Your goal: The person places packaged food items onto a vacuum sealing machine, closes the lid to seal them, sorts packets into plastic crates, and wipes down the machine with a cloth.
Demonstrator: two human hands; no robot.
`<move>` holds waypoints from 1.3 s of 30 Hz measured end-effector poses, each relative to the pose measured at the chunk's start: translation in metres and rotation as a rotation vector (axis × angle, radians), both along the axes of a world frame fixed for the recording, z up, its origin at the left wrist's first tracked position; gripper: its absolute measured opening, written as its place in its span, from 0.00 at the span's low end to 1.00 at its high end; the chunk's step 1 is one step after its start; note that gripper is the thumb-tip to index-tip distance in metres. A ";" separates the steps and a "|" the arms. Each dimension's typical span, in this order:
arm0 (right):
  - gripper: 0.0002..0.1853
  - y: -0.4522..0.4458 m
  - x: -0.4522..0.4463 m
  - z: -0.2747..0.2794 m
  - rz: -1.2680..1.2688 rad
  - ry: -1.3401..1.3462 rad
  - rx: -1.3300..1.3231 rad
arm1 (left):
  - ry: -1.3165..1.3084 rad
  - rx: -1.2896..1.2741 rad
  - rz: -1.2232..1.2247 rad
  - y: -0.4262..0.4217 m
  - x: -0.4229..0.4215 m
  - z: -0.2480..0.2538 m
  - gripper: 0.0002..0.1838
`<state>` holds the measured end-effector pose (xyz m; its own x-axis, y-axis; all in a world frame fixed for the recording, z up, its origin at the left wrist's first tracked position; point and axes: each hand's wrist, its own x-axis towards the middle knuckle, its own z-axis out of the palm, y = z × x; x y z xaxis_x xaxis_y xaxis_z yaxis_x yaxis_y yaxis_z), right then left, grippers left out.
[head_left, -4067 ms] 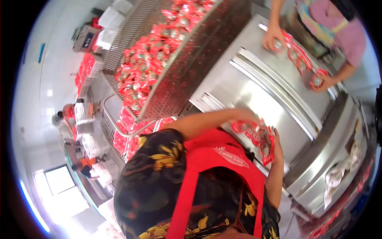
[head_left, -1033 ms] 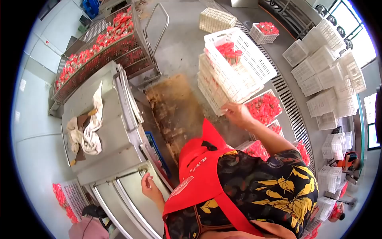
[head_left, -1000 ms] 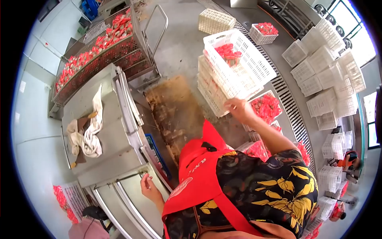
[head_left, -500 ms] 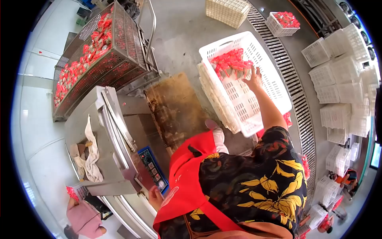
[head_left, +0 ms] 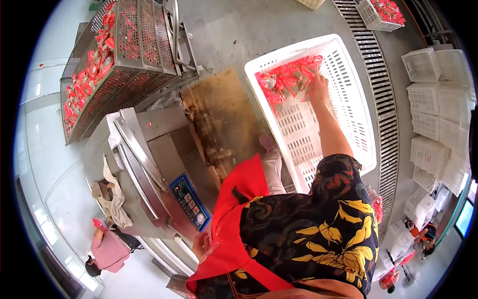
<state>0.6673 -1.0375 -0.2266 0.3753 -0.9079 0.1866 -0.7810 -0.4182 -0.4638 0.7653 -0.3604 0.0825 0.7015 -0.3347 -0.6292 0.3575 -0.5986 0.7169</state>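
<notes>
A large white plastic basket holds several clear packets with red ends, bunched at its far end. My right hand reaches into this basket, its fingers drawn together on the red end of a packet. How much it grips is partly hidden by the hand itself. My left hand is low beside my red apron, near the blue-edged control panel of a steel machine. Its fingers show only in part; they look loosely apart with nothing in them.
A perforated metal cart full of red packets stands at upper left. A brown-stained board lies on the floor by a drain grate. Stacked white crates line the right side. A person in pink is at lower left.
My right hand has gone from spread fingers above the basket to fingers closed at the red packets. The view has shifted slightly. My left hand stays by the panel.
</notes>
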 end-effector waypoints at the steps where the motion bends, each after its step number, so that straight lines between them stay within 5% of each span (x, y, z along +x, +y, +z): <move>1: 0.10 0.006 -0.009 0.001 -0.034 -0.076 -0.005 | 0.027 -0.016 0.026 -0.002 -0.002 0.000 0.09; 5: 0.11 0.036 -0.027 0.062 -0.012 -0.073 0.305 | -0.005 0.117 0.095 0.007 -0.012 -0.015 0.09; 7: 0.27 0.053 -0.021 0.081 0.122 -0.008 0.437 | -0.211 0.126 -0.131 0.027 -0.012 -0.033 0.09; 9: 0.47 0.054 -0.011 0.074 0.255 0.068 0.499 | -0.226 0.206 -0.078 0.032 -0.018 -0.042 0.09; 14: 0.35 0.042 0.015 0.033 0.467 0.010 0.446 | -0.310 0.354 0.050 0.036 -0.047 -0.060 0.11; 15: 0.32 0.040 0.013 0.015 0.517 -0.053 0.463 | -0.331 0.493 -0.017 -0.012 -0.037 -0.012 0.12; 18: 0.23 -0.005 -0.005 -0.086 0.735 -0.412 0.484 | -0.441 0.509 0.117 0.009 -0.058 -0.013 0.12; 19: 0.19 -0.030 -0.027 -0.114 0.165 -0.302 0.883 | -0.420 0.505 0.171 0.019 -0.072 -0.015 0.12; 20: 0.20 -0.026 -0.017 -0.091 -0.124 -0.085 0.785 | -0.428 0.532 0.284 0.027 -0.091 -0.015 0.12; 21: 0.20 0.039 0.006 0.034 -0.019 -0.158 0.767 | -0.413 0.518 0.339 0.036 -0.103 -0.018 0.12; 22: 0.18 0.058 0.004 0.065 0.052 -0.285 0.812 | -0.403 0.492 0.371 0.046 -0.113 -0.023 0.12; 31: 0.22 0.083 0.075 0.185 0.482 -0.295 -0.077 | -0.415 0.384 0.603 0.167 -0.214 -0.086 0.11; 32: 0.22 0.119 0.099 0.220 0.561 -0.292 -0.178 | -0.433 0.369 0.622 0.182 -0.223 -0.092 0.11; 34: 0.21 0.228 0.139 0.270 0.820 -0.749 0.298 | -0.468 0.331 0.723 0.207 -0.244 -0.104 0.11; 36: 0.17 0.309 0.170 0.313 0.894 -0.403 -0.150 | -0.496 0.309 0.826 0.231 -0.267 -0.108 0.11; 39: 0.12 0.466 0.207 0.346 1.297 -0.556 0.045 | -0.403 0.260 1.037 0.259 -0.302 -0.104 0.11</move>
